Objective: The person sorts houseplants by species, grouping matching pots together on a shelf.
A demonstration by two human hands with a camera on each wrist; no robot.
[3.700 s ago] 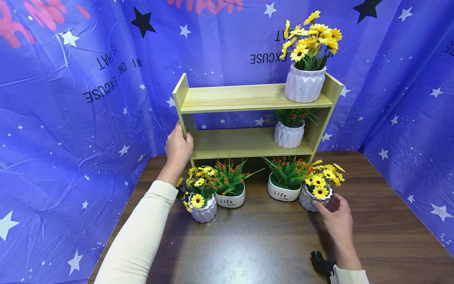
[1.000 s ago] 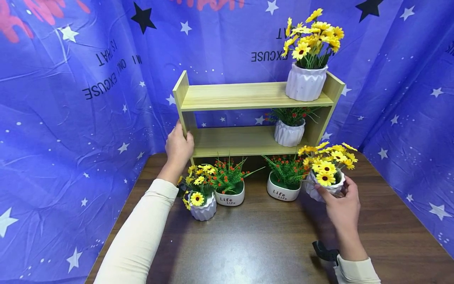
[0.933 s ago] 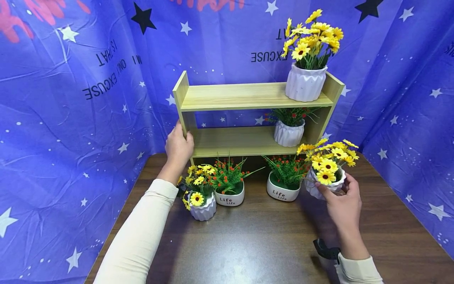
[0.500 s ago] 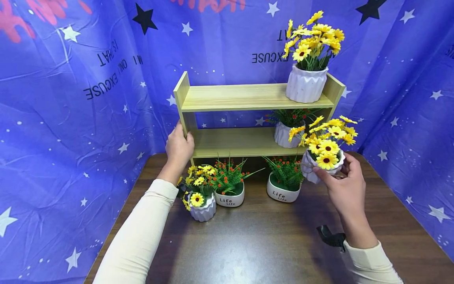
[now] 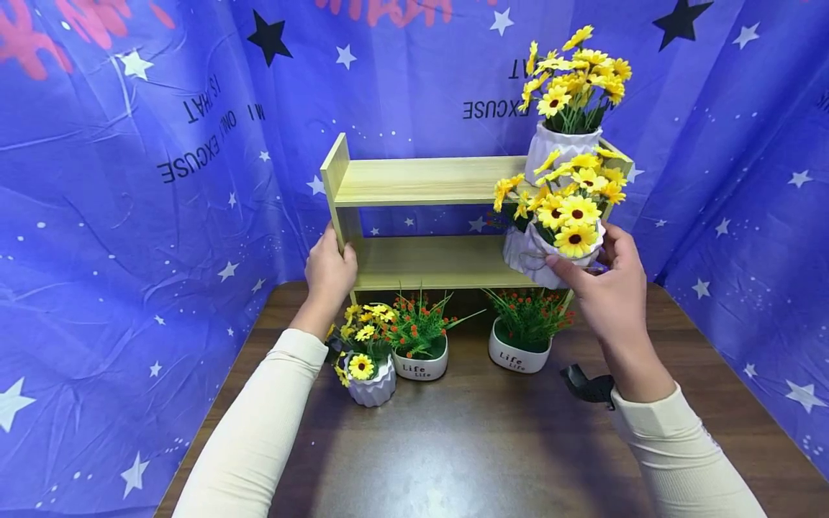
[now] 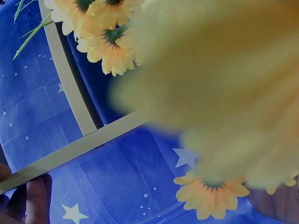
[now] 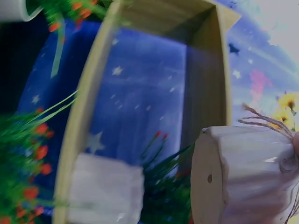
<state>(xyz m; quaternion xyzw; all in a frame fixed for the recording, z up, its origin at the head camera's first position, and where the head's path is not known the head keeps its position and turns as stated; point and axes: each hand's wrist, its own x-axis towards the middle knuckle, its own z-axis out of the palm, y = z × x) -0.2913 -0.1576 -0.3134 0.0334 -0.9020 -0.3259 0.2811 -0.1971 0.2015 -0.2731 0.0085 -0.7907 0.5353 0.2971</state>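
My left hand point(image 5: 329, 272) grips the left side panel of the wooden shelf point(image 5: 421, 181), and its fingers point(image 6: 37, 198) show on the panel edge in the left wrist view. My right hand point(image 5: 612, 291) holds a white ribbed flowerpot point(image 5: 542, 265) with yellow daisies point(image 5: 578, 212), tied with twine. It is in the air before the shelf's right end, tilted toward me. In the right wrist view the pot's underside point(image 7: 205, 179) shows a small hole. Behind it, partly hidden, stand a top-shelf pot point(image 5: 562, 147) of yellow flowers and a middle-shelf white pot point(image 5: 514, 248).
Below the shelf on the dark wooden table point(image 5: 440, 446) stand a yellow-flowered pot point(image 5: 372, 388) and two white "Life" planters, left point(image 5: 421, 368) and right point(image 5: 518, 357), with red-dotted greenery. A black strap point(image 5: 588, 385) hangs at my right wrist. Blue starry cloth point(image 5: 129, 288) surrounds the table.
My right hand has raised the daisy flowerpot off the table, up and then left, so it now overlaps the shelf's right end. My left hand keeps its grip on the side panel.
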